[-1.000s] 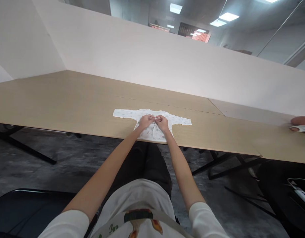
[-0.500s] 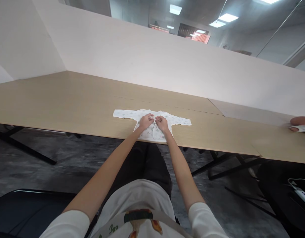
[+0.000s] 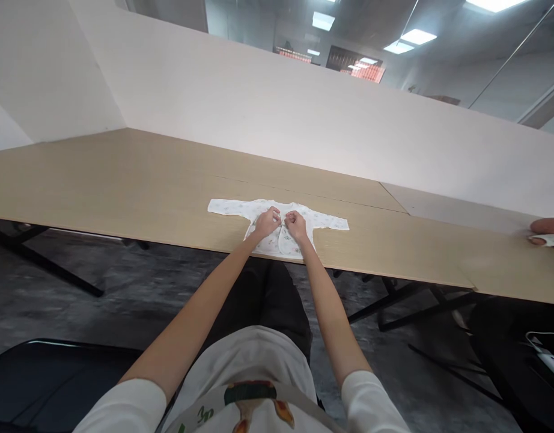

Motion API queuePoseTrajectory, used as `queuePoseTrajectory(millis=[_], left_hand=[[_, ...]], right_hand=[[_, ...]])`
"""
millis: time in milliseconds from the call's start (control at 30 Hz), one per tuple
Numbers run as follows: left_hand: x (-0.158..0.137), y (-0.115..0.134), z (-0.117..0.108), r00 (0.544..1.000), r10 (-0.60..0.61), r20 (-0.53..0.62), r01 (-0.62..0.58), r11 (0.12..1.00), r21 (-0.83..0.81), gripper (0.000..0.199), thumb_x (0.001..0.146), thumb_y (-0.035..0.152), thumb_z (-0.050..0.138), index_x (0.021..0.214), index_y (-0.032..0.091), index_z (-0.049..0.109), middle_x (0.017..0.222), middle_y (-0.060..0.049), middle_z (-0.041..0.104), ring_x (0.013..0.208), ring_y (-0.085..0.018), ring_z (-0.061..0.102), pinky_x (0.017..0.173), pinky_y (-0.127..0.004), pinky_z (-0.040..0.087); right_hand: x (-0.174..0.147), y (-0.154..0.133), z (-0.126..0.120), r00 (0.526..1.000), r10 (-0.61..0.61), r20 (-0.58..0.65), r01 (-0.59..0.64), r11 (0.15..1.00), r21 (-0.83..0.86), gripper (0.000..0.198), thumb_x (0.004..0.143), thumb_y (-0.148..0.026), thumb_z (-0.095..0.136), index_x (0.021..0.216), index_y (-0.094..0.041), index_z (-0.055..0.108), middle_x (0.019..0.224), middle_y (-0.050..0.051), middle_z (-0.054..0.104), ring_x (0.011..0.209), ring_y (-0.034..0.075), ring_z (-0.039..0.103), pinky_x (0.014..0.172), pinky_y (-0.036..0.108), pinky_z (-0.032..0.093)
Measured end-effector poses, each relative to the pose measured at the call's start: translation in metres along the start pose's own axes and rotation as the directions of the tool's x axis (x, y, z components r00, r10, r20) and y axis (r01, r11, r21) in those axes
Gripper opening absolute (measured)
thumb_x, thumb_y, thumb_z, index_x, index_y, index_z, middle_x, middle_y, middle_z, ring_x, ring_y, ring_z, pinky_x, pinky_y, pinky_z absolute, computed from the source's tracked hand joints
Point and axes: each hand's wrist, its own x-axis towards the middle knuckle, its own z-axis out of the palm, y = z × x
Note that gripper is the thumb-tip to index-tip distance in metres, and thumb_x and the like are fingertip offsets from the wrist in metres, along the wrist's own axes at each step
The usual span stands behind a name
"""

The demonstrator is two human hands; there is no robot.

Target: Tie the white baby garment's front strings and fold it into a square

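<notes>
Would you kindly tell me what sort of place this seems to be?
It looks like an indoor workroom or office, though I cannot be sure which: a long wood-toned table runs along a low white partition, and rectangular ceiling lights show above it.

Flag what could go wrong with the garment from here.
1. The white garment lies close to the near edge of the table; a tug might drag it over.
2. The left hand and right hand are both at its middle front; uneven pulls could skew it.
</notes>
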Motion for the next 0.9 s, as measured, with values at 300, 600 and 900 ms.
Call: queuePoseTrajectory(millis=[300,600,900], left_hand=[[-0.001,0.005,-0.003,1.0,-0.004,-0.019,0.008,0.982,0.189,0.021,0.081,0.017,0.055,0.093,0.019,0.071,0.096,-0.007,0.075,0.095,-0.023,0.067,0.087,-0.034,0.047],[-0.015,0.011,-0.017,0.986,0.112,0.121,-0.151,0.905,0.397,0.029,0.081,0.019,0.05,0.088,0.017,0.077,0.097,-0.014,0.072,0.098,-0.029,0.065,0.089,-0.039,0.047],[-0.029,-0.007,-0.014,0.941,0.262,0.214,-0.289,0.952,0.101,0.032,0.08,0.027,0.053,0.098,0.019,0.077,0.102,-0.007,0.075,0.095,-0.022,0.067,0.089,-0.031,0.049]], right_hand=[[0.001,0.001,0.003,0.999,0.028,0.033,-0.017,0.958,-0.286,0.026,0.072,-0.013,0.047,0.077,-0.018,0.072,0.082,0.006,0.073,0.078,0.019,0.065,0.083,0.031,0.05],[-0.009,-0.02,-0.006,0.988,-0.025,0.15,0.097,0.864,-0.494,0.035,0.078,-0.01,0.046,0.096,-0.011,0.076,0.103,0.012,0.071,0.1,0.021,0.064,0.094,0.029,0.045],[-0.048,-0.036,-0.002,0.99,0.122,0.075,-0.076,0.892,-0.446,0.033,0.084,-0.023,0.055,0.113,-0.012,0.069,0.096,0.011,0.074,0.095,0.023,0.066,0.09,0.031,0.047]])
